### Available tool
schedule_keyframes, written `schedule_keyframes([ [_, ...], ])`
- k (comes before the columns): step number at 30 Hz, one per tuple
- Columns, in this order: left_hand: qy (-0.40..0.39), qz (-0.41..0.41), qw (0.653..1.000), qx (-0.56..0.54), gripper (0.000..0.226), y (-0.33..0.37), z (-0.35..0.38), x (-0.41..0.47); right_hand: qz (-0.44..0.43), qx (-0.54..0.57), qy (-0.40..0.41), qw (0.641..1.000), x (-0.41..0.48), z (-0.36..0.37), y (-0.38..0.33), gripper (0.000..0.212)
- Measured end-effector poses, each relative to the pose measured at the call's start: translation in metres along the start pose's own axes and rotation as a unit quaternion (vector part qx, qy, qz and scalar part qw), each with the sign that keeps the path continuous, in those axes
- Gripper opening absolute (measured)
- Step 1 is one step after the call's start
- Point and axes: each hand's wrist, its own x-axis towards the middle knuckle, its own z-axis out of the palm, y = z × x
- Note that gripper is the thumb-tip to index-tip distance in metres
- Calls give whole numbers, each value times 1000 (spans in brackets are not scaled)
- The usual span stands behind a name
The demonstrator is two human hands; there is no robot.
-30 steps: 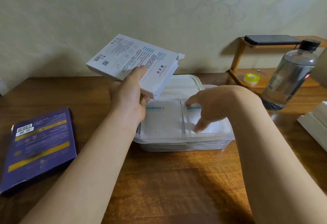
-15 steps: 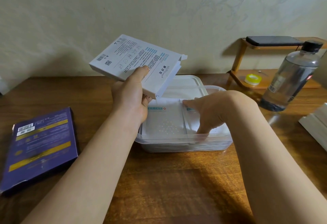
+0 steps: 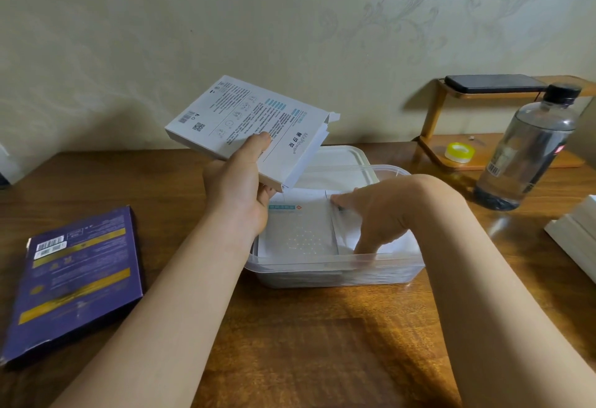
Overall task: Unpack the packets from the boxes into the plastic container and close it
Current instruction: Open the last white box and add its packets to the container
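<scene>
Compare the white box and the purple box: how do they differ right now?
The white box is held tilted in the left hand above the plastic container, end flap open; the purple box lies flat on the table, untouched. Both are flat cartons showing barcodes.

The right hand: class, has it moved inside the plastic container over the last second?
Yes. The right hand slid leftward and deeper among the packets, relative to the plastic container.

The person's left hand [image 3: 237,196] and right hand [image 3: 375,214] are bare, without rings, watch or gloves. Both forearms behind the hands are uncovered; no sleeve is visible.
</scene>
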Motion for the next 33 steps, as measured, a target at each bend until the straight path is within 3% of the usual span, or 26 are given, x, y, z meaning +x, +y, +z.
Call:
schedule_keyframes([
  [3, -6, -2, 1000, -11, 21, 0, 0, 1, -22, 149, 126, 981, -22, -15, 2, 78],
  [5, -13, -2, 1000, -22, 24, 0, -1, 2, -37, 338, 225, 913, -22, -21, -4, 50],
  [7, -15, 1, 1000, -25, 26, 0, -2, 2, -43, 519, 230, 822, -19, -23, -14, 37],
  [9, -18, 4, 999, -29, 28, 0, -2, 3, -56, 609, 217, 760, -14, -22, -21, 27],
  [15, -41, 1, 998, -37, 26, 1, -1, 4, -70, 731, 188, 652, -3, -20, -31, 12],
  [24, -73, 1, 997, -30, 15, 0, 1, 1, -47, 754, 231, 613, -1, -20, -38, 6],
  [29, -90, -8, 994, -59, 22, 2, 3, 0, -25, 762, 247, 598, 1, -22, -39, 6],
  [33, -102, -7, 993, -58, 18, 2, 2, 0, -33, 794, 242, 556, 7, -21, -40, 8],
])
